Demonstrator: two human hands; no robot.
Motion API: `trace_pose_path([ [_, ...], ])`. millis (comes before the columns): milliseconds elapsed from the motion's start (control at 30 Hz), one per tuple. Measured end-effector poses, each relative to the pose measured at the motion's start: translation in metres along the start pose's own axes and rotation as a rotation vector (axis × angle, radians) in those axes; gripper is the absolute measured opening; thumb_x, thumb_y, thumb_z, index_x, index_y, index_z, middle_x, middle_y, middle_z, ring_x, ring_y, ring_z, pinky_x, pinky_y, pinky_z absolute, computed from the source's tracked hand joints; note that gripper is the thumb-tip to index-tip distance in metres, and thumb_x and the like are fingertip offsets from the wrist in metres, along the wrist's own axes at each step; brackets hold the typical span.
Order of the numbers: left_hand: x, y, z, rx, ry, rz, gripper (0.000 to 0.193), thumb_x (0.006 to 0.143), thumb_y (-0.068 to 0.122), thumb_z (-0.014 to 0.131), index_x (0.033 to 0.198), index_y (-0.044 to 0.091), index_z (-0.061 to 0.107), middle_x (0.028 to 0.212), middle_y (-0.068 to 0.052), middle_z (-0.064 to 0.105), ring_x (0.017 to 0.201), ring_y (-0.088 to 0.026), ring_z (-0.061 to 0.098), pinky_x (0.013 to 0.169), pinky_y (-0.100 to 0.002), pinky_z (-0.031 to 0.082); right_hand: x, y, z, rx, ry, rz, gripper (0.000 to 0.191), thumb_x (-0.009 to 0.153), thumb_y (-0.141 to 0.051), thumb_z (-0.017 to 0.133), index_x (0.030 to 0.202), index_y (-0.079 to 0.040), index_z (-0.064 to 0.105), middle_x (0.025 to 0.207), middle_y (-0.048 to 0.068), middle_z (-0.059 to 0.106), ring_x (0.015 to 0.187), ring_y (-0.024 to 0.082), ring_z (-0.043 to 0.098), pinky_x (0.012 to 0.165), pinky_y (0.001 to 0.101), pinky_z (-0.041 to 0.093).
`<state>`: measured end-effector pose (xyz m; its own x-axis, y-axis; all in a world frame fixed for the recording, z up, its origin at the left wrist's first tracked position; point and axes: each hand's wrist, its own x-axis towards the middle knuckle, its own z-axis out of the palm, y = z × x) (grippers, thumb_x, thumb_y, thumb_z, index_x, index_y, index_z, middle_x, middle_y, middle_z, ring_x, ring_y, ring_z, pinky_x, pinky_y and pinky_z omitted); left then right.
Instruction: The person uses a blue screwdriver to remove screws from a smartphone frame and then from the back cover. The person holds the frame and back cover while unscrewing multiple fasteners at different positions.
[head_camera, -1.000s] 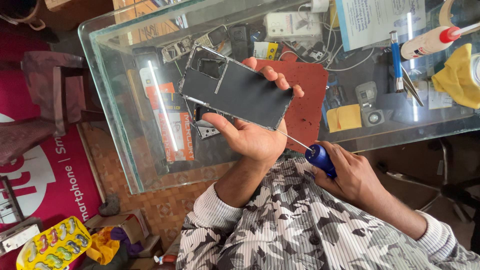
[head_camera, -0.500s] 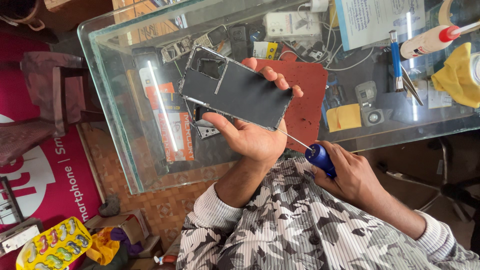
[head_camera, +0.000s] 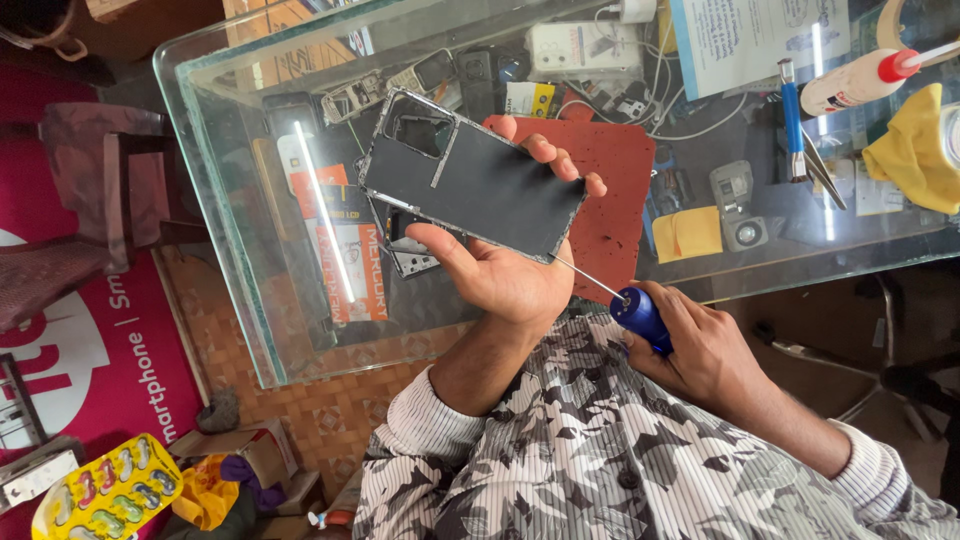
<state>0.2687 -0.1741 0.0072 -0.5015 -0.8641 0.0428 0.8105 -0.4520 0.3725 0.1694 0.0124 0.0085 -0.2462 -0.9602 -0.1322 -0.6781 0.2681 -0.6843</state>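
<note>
Item: phone frame (head_camera: 470, 180), dark, back plate off, camera cut-out at the far-left corner. You are holding it above the glass table (head_camera: 220, 230), left hand (head_camera: 510, 275) closed round its near edge, thumb and fingers bracing it, probably to steady it for the tool. Your right hand (head_camera: 700, 350) is gripping a blue-handled screwdriver (head_camera: 625, 305), tip meeting the frame's near-right corner. Beneath: red mat (head_camera: 620, 190). Left, under glass: orange-and-white rectangular packages (head_camera: 345, 255). Far right: white printed sheet (head_camera: 750, 40), yellow cloth (head_camera: 915, 150).
</note>
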Motion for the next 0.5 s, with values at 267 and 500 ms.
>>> trace_pose_path([
  [267,-0.001,0.0012,0.0009,-0.006,0.014,-0.01,0.097,0.101,0.085,0.029,0.145,0.0,0.044,0.12,-0.016,0.061,0.108,-0.028,0.061,0.092,-0.056,0.052,0.0005,-0.0005,-0.0001,0.005,0.001,0.0,0.059,0.079,-0.016,0.073,0.13,0.004,0.052,0.097,0.022,0.069,0.078,0.039,0.072,0.065,0.0476,0.058],
  [500,-0.0009,0.0013,0.0031,-0.002,0.028,-0.004,0.095,0.101,0.084,0.03,0.144,0.001,0.045,0.12,-0.015,0.06,0.104,-0.028,0.06,0.09,-0.055,0.052,0.0009,-0.0016,-0.0009,0.011,0.008,-0.015,0.058,0.079,-0.016,0.073,0.13,0.004,0.052,0.098,0.022,0.07,0.079,0.039,0.072,0.064,0.0468,0.058],
])
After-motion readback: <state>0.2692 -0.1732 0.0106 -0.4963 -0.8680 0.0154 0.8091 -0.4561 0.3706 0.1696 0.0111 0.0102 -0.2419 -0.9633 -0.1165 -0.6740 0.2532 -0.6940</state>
